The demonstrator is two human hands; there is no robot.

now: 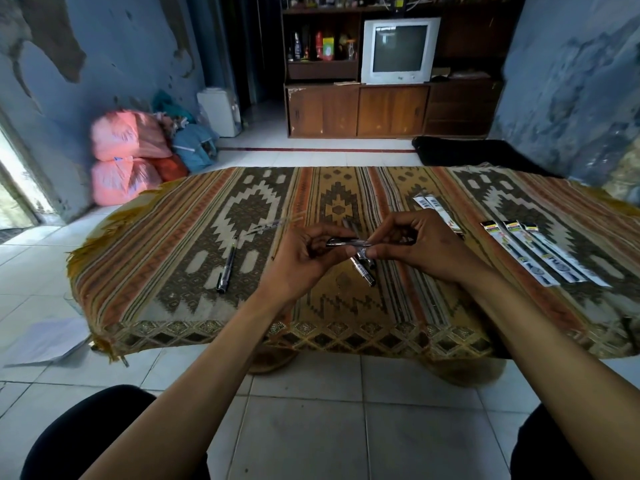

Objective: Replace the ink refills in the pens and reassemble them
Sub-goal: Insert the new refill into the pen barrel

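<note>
Both my hands meet above the middle of the patterned cloth (166, 258). My left hand (301, 261) and my right hand (415, 247) together hold a dark pen (348, 242) level between their fingertips, each pinching one end. Right under the hands lie a few more pens (363, 270) on the cloth. A black pen (228, 265) lies alone to the left, with a clear tube, perhaps a refill (273, 225), beyond it. Several packaged refills (540, 252) lie in a row at the right, and two opened packets (434, 206) sit behind my right hand.
The cloth covers a low table whose front edge (311, 337) is just past my knees. White paper (48, 341) lies on the tiled floor at the left. Pink bags (128, 157) and a wooden cabinet with a television (398, 50) stand farther back.
</note>
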